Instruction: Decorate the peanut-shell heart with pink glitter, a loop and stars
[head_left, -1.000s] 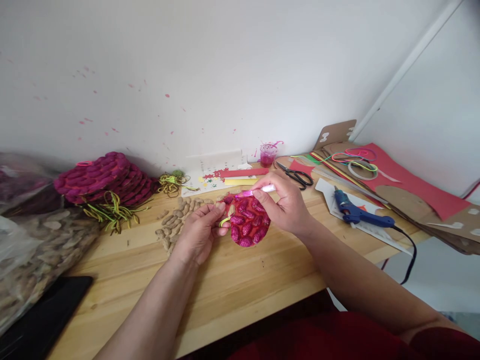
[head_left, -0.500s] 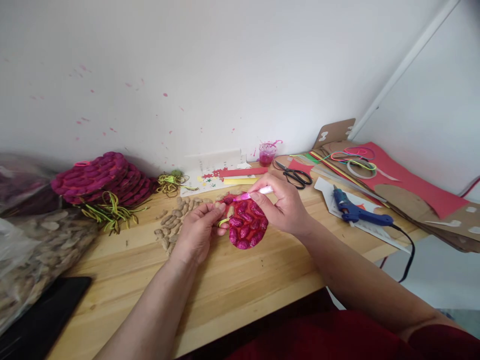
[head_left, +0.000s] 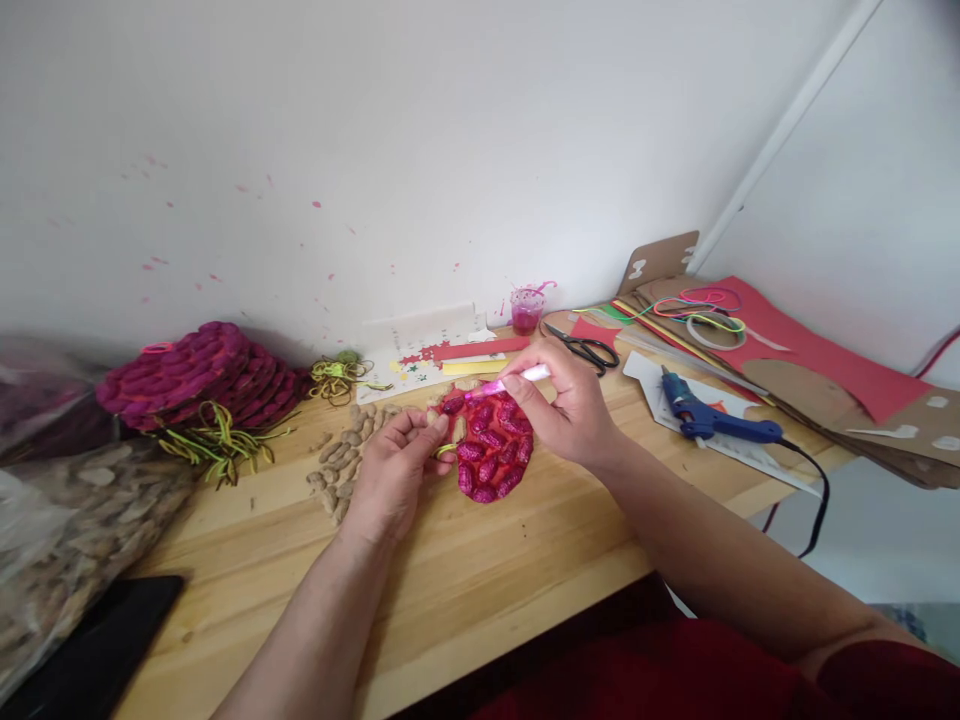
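My left hand (head_left: 401, 462) pinches the left edge of a red disc covered with peanuts (head_left: 491, 450), most of them painted magenta. A few peanuts near its upper left are still plain tan, and a yellow-green cord shows by my left fingers. In my right hand (head_left: 562, 405) is a white-handled paintbrush (head_left: 534, 373), gripped between thumb and fingers. Its magenta-stained tip touches a peanut at the disc's upper left. Loose peanuts (head_left: 345, 462) lie on the wooden table just left of the disc.
Stacked magenta peanut discs (head_left: 187, 378) and a plastic bag of peanuts (head_left: 90, 520) stand left, beside a black flat object (head_left: 97, 640). Behind are a paint cup (head_left: 527, 312) and scissors (head_left: 589, 348). A blue glue gun (head_left: 712, 420) with a cord lies right, near cardboard and red paper (head_left: 825, 350).
The brush tip has moved a little left along the top of the disc. My left hand keeps its hold on the disc, and the whole view has shifted slightly.
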